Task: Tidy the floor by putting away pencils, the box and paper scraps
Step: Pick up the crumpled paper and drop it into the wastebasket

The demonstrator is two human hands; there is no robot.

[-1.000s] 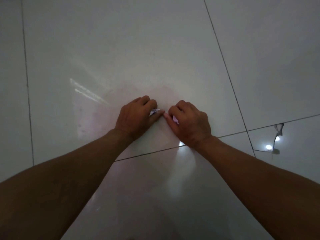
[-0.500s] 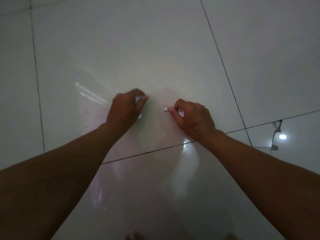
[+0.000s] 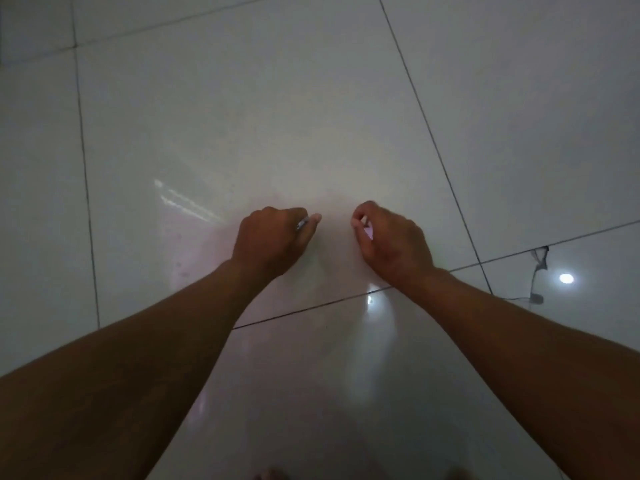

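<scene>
Parting from where they met a second ago, the two hands now rest well apart on the tiled floor [image 3: 311, 116], with a bare strip of tile between them. No loose scrap shows in that gap any more, so the small pieces that lay there seem to have been gathered up; I judge this patch close to cleared, with the carrying away not yet done.

The left hand [image 3: 273, 240] is curled into a loose fist, knuckles up, thumb stretched toward the gap. A pale paper scrap [image 3: 302, 224] peeks out between its thumb and forefinger, so it is grasping that piece.

The right hand [image 3: 391, 240] is likewise curled, fingertips tucked down at the floor. A pinkish-white scrap [image 3: 367, 231] shows inside its curl, pinched against the palm.

Further right, beyond that hand, a thin pale strip [image 3: 538, 268] lies on the floor near a bright reflected light; whether it is paper I cannot tell. No pencils or box are in view.
</scene>
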